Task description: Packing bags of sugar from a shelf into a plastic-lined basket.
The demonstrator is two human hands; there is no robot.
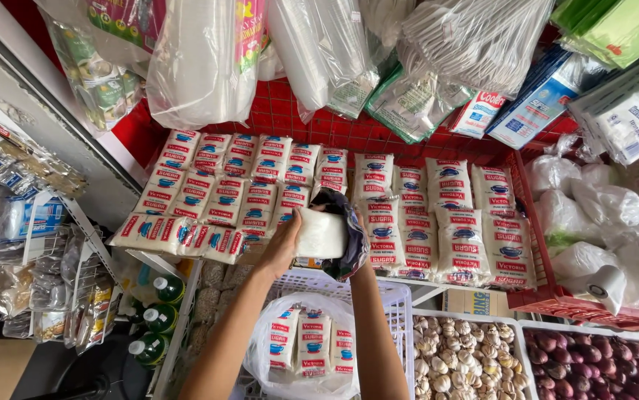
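Observation:
My left hand (284, 241) grips a white plastic packet (321, 233) and holds it at the mouth of a dark plastic bag (350, 222). My right hand is hidden under that bag and holds it up; only my right forearm (367, 311) shows. Both are just in front of a red wire shelf (536, 222) stacked with rows of sugar packets (215, 200) printed in red and blue. Below my arms, a clear plastic bag (312, 344) with three more sugar packets lies in a white crate (402, 296).
Bins of garlic (460, 355) and red onions (593, 363) sit at the lower right. White knotted bags (593, 211) fill the right side. Green-capped bottles (158, 318) and a wire rack of sachets (30, 237) stand on the left. Packs of plastic ware (319, 52) hang overhead.

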